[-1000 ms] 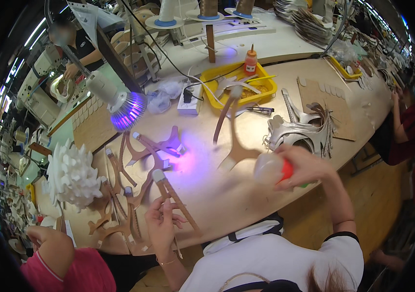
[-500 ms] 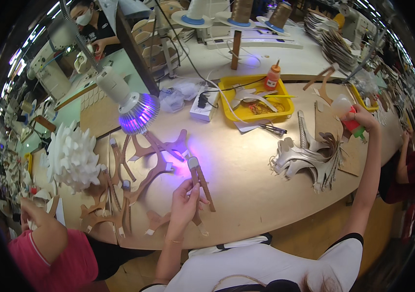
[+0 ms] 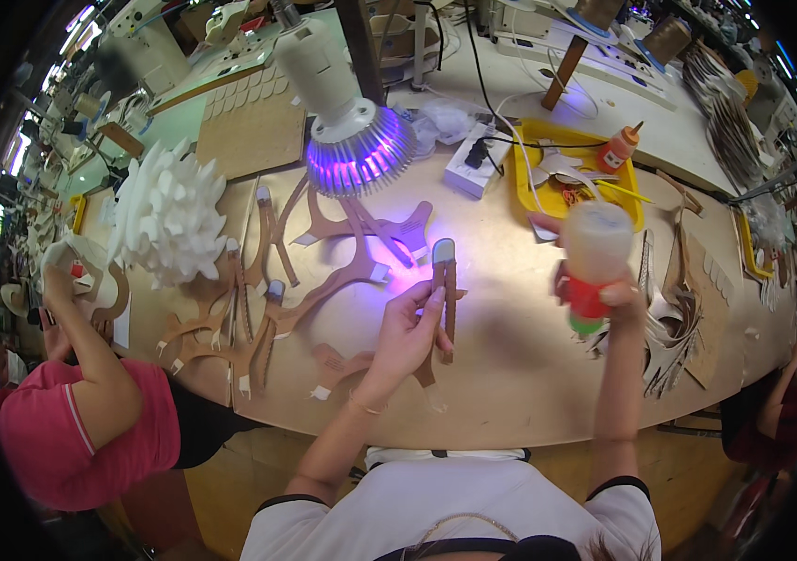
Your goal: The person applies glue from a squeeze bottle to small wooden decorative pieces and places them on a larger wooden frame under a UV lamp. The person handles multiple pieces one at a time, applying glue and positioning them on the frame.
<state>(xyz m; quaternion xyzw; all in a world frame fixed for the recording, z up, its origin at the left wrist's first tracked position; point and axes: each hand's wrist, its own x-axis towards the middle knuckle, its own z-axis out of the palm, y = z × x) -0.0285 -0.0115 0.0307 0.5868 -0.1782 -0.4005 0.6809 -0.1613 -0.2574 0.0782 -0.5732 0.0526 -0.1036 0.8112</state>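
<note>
My left hand (image 3: 403,337) pinches a brown strap piece (image 3: 451,297) with a rounded, pale tip, holding it upright above the table. It looks like a cut leather shoe part. In my right hand (image 3: 626,301) is a squeeze bottle (image 3: 598,236), cloudy white with a red band and a green end pointing down. The bottle is slightly blurred and stands apart from the strap. Close to my left hand, several brown forked leather pieces (image 3: 342,273) with white ends lie on the table. A lamp (image 3: 361,154) casts violet light near the strap's tip.
A yellow tray (image 3: 522,140) holds an orange bottle (image 3: 619,150) and scraps. A white power strip (image 3: 475,164) with cables stands beside it. Cream leather pieces (image 3: 665,327) lie at the right, a white foam-like pile (image 3: 169,215) at the left. A co-worker in pink (image 3: 90,411) sits at far left.
My right hand has brought the squeeze bottle leftward from the table's far right, nearer to my left hand. The left hand still holds the strap. The whole view has shifted.
</note>
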